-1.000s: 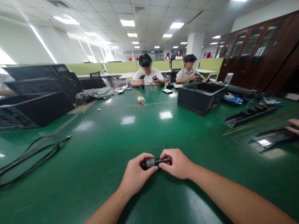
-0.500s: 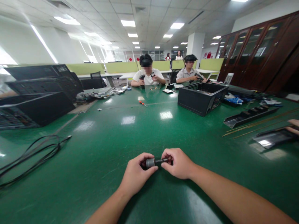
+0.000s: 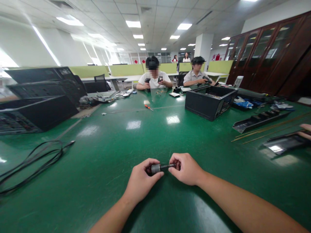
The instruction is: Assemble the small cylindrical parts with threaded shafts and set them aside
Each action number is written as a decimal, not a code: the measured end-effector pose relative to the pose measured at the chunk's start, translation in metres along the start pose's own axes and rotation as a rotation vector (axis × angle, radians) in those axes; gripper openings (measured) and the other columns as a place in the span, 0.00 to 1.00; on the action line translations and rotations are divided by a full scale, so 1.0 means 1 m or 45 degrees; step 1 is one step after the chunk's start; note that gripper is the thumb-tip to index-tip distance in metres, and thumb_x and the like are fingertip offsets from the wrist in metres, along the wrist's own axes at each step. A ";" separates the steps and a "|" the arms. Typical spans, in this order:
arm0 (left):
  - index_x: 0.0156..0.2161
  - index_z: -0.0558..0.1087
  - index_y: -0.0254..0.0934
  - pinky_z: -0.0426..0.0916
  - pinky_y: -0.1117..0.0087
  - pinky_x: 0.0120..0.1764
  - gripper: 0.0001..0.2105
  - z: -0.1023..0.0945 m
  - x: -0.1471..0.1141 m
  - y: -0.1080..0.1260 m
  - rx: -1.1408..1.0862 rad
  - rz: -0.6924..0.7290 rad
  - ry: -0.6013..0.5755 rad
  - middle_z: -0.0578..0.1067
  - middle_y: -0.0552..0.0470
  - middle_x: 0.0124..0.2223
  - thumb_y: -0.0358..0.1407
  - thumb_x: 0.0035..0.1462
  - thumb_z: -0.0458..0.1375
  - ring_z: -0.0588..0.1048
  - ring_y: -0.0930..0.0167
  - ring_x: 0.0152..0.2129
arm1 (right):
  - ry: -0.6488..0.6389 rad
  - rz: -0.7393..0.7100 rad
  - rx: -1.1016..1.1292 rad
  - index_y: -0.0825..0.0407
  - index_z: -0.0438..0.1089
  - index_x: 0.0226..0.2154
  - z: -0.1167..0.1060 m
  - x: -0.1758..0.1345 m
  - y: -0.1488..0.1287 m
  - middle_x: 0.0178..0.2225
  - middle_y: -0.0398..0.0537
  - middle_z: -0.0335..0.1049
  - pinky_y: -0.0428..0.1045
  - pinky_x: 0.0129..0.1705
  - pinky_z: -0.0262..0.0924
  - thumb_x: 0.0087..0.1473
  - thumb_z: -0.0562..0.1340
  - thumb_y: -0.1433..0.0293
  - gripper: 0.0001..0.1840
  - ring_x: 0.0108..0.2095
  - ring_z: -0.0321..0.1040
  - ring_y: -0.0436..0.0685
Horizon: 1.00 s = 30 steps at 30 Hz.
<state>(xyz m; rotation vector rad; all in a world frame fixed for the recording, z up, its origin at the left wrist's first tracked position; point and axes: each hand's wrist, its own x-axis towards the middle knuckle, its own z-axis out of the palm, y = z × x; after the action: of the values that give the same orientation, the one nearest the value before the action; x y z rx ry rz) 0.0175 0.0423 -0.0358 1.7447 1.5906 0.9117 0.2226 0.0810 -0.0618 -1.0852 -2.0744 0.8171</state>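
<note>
Head camera view shows two bare hands at work above a green table (image 3: pixel 136 139), at the near side, in the middle of the scene. The left hand (image 3: pixel 141 181) grips a grey cylinder (image 3: pixel 155 168): its thumb is on the near side, its other fingers go over the far side. From this cylinder a thin dark shaft (image 3: pixel 165 167) points to the right, and the right hand (image 3: pixel 186 170) pinches its right end between thumb and curled fingers. Whether the cylinder touches the table, I cannot tell.

Well apart, on the left, lie black cables (image 3: pixel 46 165) in loose loops, and farther behind them is a stack of dark cases (image 3: pixel 53 111). An orange screwdriver (image 3: pixel 147 106) lies in the far middle. To its right stands a black case (image 3: pixel 201 105). On the right side there are thin rods (image 3: pixel 261 130), and at the right edge another person's hand (image 3: pixel 306 131) is at a dark panel (image 3: pixel 284 143). On the far side sit two co-workers (image 3: pixel 157 82).
</note>
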 end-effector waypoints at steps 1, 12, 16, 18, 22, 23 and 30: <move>0.40 0.76 0.39 0.68 0.67 0.37 0.13 0.000 0.000 0.000 -0.005 -0.005 -0.002 0.79 0.53 0.34 0.39 0.46 0.65 0.76 0.66 0.32 | 0.000 0.001 0.003 0.51 0.69 0.30 0.000 0.000 0.000 0.22 0.40 0.68 0.44 0.24 0.54 0.49 0.64 0.72 0.03 0.22 0.64 0.49; 0.40 0.76 0.39 0.66 0.67 0.36 0.13 -0.003 0.000 0.000 0.004 -0.053 0.029 0.78 0.54 0.34 0.38 0.46 0.64 0.74 0.66 0.31 | -0.001 0.023 0.052 0.52 0.68 0.29 -0.001 0.001 0.000 0.23 0.41 0.69 0.43 0.25 0.56 0.49 0.64 0.71 0.03 0.22 0.65 0.49; 0.40 0.76 0.39 0.66 0.67 0.37 0.13 -0.005 0.001 -0.002 -0.025 -0.060 0.019 0.78 0.54 0.34 0.37 0.46 0.64 0.74 0.67 0.31 | -0.002 0.029 0.057 0.51 0.68 0.29 0.000 0.000 0.001 0.23 0.41 0.69 0.43 0.25 0.56 0.49 0.64 0.71 0.03 0.22 0.65 0.49; 0.40 0.76 0.39 0.66 0.67 0.37 0.13 -0.005 0.002 -0.002 -0.026 -0.054 0.012 0.78 0.54 0.34 0.37 0.46 0.64 0.74 0.67 0.31 | 0.002 0.023 0.054 0.51 0.68 0.29 0.000 0.000 0.001 0.23 0.40 0.69 0.43 0.25 0.55 0.50 0.64 0.71 0.03 0.22 0.65 0.49; 0.40 0.76 0.38 0.66 0.66 0.38 0.13 -0.004 0.002 -0.003 -0.029 -0.056 0.002 0.78 0.54 0.35 0.36 0.46 0.64 0.75 0.66 0.32 | 0.000 0.015 0.046 0.51 0.68 0.29 0.001 0.001 0.001 0.22 0.40 0.69 0.43 0.25 0.55 0.50 0.64 0.71 0.03 0.22 0.65 0.49; 0.40 0.76 0.38 0.66 0.66 0.39 0.13 -0.004 0.002 -0.004 -0.029 -0.063 0.003 0.78 0.54 0.35 0.37 0.46 0.64 0.75 0.66 0.32 | 0.000 0.015 0.044 0.52 0.68 0.29 0.001 0.001 0.001 0.22 0.40 0.69 0.43 0.25 0.55 0.49 0.64 0.70 0.03 0.22 0.65 0.49; 0.41 0.75 0.38 0.67 0.65 0.40 0.14 -0.005 0.003 -0.005 -0.075 -0.075 -0.006 0.78 0.53 0.36 0.37 0.46 0.64 0.75 0.66 0.33 | 0.005 0.020 0.047 0.51 0.68 0.29 0.000 0.001 0.001 0.23 0.40 0.69 0.43 0.25 0.55 0.49 0.64 0.70 0.04 0.22 0.65 0.49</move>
<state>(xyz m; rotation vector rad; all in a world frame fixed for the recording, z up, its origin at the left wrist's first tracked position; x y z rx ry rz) 0.0108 0.0453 -0.0372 1.6498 1.5881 0.9158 0.2224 0.0825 -0.0627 -1.0836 -2.0419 0.8566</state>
